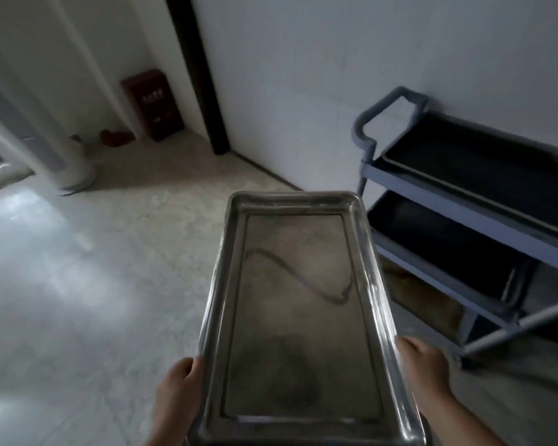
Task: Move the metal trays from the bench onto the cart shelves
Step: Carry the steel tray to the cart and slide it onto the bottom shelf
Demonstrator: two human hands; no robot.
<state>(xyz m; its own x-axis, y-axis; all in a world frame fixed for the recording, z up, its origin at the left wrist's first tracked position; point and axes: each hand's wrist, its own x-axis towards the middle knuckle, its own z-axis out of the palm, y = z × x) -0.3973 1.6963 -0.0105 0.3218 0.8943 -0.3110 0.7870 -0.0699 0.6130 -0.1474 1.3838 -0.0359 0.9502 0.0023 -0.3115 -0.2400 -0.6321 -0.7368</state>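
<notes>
A long empty metal tray is held level in front of me above the floor, its short end pointing away. My left hand grips its left rim near the close end, and my right hand grips the right rim opposite. To the right stands a grey cart against the wall, with a curved handle at its left end. A dark tray lies on its top shelf and another dark tray on the shelf below. The bench is out of view.
A pale concrete floor spreads to the left and ahead. A white wall runs behind the cart, with a dark vertical post at its corner. A red box and a white floor-standing unit stand at the far left.
</notes>
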